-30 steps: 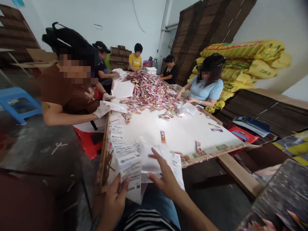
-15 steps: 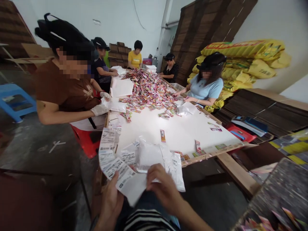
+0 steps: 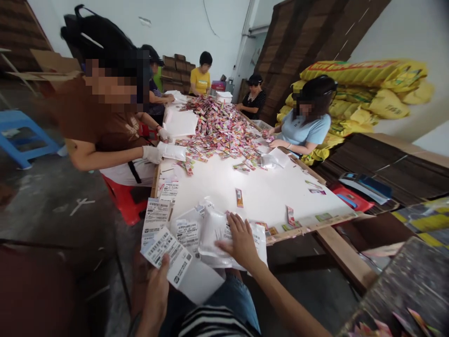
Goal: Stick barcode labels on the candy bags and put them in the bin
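Note:
My left hand (image 3: 157,285) grips a strip of printed shipping labels (image 3: 171,257), thumb on top. The strip's white tail hangs toward my lap, and its other end folds up at the table corner. Flat on a stuffed white mailer bag (image 3: 213,234) lies my right hand (image 3: 240,241), its fingers spread. A label shows partly on the bag under that hand. More white labelled bags (image 3: 189,229) lie beneath and beside it at the near table edge. A single small sachet (image 3: 239,197) rests on the white tabletop beyond.
A big heap of colourful sachets (image 3: 224,126) covers the far table (image 3: 210,187). Several co-workers sit around it; one in gloves at left handles a white bag (image 3: 171,151). A red scale (image 3: 352,196) and stacked yellow sacks (image 3: 365,93) are at right, a blue stool (image 3: 26,135) at left.
My right hand has left the lower end of the label strip and moved up onto the stuffed mailer bag. My left hand still holds the strip, now slightly lower and further left.

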Available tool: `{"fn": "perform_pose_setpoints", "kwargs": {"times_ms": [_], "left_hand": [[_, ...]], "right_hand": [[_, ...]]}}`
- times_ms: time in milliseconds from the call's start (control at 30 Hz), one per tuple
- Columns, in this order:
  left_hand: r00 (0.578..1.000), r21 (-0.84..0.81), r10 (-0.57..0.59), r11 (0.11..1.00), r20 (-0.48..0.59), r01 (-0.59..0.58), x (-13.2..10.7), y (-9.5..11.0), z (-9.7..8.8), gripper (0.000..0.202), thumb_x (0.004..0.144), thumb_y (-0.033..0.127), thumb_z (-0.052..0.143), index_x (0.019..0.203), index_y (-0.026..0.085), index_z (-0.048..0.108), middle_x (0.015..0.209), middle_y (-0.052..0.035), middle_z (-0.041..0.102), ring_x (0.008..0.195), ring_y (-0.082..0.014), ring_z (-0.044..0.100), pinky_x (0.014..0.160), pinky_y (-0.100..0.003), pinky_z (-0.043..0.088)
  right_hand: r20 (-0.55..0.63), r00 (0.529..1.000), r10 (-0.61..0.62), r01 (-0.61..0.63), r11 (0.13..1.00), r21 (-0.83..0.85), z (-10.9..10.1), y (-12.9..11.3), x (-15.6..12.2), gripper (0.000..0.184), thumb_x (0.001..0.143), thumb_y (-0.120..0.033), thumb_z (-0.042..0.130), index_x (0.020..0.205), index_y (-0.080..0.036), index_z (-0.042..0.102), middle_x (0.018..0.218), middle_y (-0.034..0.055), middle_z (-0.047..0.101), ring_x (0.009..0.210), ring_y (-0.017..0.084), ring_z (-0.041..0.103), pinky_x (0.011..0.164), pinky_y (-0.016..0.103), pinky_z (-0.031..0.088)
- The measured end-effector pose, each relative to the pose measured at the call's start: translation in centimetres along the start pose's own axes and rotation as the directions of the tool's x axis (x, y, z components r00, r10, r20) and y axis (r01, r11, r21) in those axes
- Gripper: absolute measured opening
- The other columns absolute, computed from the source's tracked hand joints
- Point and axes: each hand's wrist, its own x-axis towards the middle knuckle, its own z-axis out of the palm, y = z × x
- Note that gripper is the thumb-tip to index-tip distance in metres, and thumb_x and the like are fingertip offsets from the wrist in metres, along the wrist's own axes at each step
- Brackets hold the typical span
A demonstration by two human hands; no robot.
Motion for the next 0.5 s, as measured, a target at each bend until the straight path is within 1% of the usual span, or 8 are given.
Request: {"fn": "perform_pose_setpoints", "kwargs": {"times_ms": [67, 100, 133, 200, 267, 333, 433, 500], "left_hand": [[1.000, 0.062, -0.019, 0.998, 0.015, 0.018, 0.3, -0.4, 0.1, 0.044, 0.083, 0.033, 0.056, 0.123, 0.015, 0.053, 0.119, -0.0160, 0.064, 0.112, -0.0277, 0.058, 0.100, -0.046, 0.043], [0.999, 0.086, -0.039, 0.996, 0.014, 0.038, 0.4, -0.4, 0.1, 0.043, 0.083, 0.034, 0.056, 0.121, 0.014, 0.055, 0.115, -0.0166, 0.066, 0.108, -0.0283, 0.061, 0.098, -0.047, 0.045], [0.998, 0.102, -0.057, 0.993, 0.014, 0.055, 0.5, -0.4, 0.2, 0.042, 0.083, 0.034, 0.056, 0.119, 0.013, 0.055, 0.111, -0.0165, 0.068, 0.105, -0.0283, 0.062, 0.096, -0.047, 0.046], [0.998, 0.109, -0.063, 0.992, 0.014, 0.061, 0.6, -0.3, 0.1, 0.040, 0.084, 0.033, 0.055, 0.117, 0.012, 0.056, 0.107, -0.0156, 0.069, 0.102, -0.0277, 0.064, 0.094, -0.046, 0.048], [0.998, 0.106, -0.064, 0.992, 0.012, 0.062, 0.5, -0.3, 0.1, 0.036, 0.084, 0.033, 0.055, 0.112, 0.011, 0.059, 0.104, -0.0157, 0.070, 0.101, -0.0278, 0.064, 0.094, -0.045, 0.048], [0.998, 0.092, -0.056, 0.994, 0.006, 0.055, 0.3, -0.6, 0.3, 0.033, 0.085, 0.033, 0.054, 0.108, 0.010, 0.061, 0.101, -0.0158, 0.071, 0.103, -0.0279, 0.063, 0.095, -0.044, 0.047], [1.000, 0.040, -0.015, 0.999, 0.017, 0.014, -0.1, -1.5, 0.8, 0.033, 0.084, 0.032, 0.055, 0.109, 0.012, 0.061, 0.104, -0.0149, 0.071, 0.106, -0.0278, 0.062, 0.094, -0.042, 0.048], [0.998, 0.017, 0.025, 1.000, 0.051, -0.026, -0.2, -2.1, 1.2, 0.036, 0.081, 0.036, 0.058, 0.108, 0.013, 0.062, 0.105, -0.0145, 0.071, 0.105, -0.0286, 0.062, 0.093, -0.042, 0.049]], "right_hand": [[0.152, 0.988, 0.010, -0.003, 0.999, -0.044, -0.4, -0.2, 0.1, 0.102, 0.068, -0.069, 0.056, 0.147, -0.015, 0.018, 0.151, 0.0157, 0.023, 0.140, 0.034, 0.014, 0.111, 0.055, 0.007], [0.226, 0.974, 0.026, -0.018, 0.999, -0.039, -0.7, 0.1, 0.6, 0.109, 0.065, -0.071, 0.057, 0.147, -0.014, 0.015, 0.153, 0.0151, 0.018, 0.141, 0.035, 0.009, 0.111, 0.056, 0.004], [0.302, 0.953, 0.041, -0.041, 0.999, -0.008, -0.9, 0.6, 1.2, 0.109, 0.065, -0.072, 0.056, 0.148, -0.014, 0.015, 0.153, 0.0138, 0.015, 0.141, 0.034, 0.007, 0.111, 0.056, 0.003], [0.401, 0.911, 0.093, -0.144, 0.985, 0.099, -1.2, 1.9, 3.1, 0.098, 0.072, -0.071, 0.048, 0.147, -0.016, 0.018, 0.153, 0.0121, 0.019, 0.141, 0.031, 0.012, 0.112, 0.052, 0.009], [0.452, 0.873, 0.185, -0.294, 0.938, 0.185, -1.3, 3.0, 5.3, 0.088, 0.078, -0.070, 0.041, 0.145, -0.015, 0.026, 0.150, 0.0136, 0.028, 0.138, 0.029, 0.025, 0.112, 0.047, 0.018], [0.535, 0.817, 0.217, -0.383, 0.897, 0.222, -1.0, 3.6, 7.3, 0.086, 0.078, -0.072, 0.038, 0.140, -0.012, 0.036, 0.144, 0.0159, 0.038, 0.132, 0.029, 0.036, 0.109, 0.042, 0.025], [0.696, 0.709, 0.113, -0.384, 0.890, 0.246, -0.3, 3.4, 9.1, 0.089, 0.069, -0.074, 0.052, 0.133, -0.013, 0.048, 0.139, 0.0157, 0.046, 0.126, 0.031, 0.043, 0.108, 0.041, 0.028], [0.722, 0.686, 0.089, -0.389, 0.884, 0.261, -0.1, 3.1, 9.4, 0.090, 0.062, -0.071, 0.063, 0.130, -0.014, 0.051, 0.136, 0.0153, 0.049, 0.123, 0.032, 0.047, 0.107, 0.042, 0.030]]}}
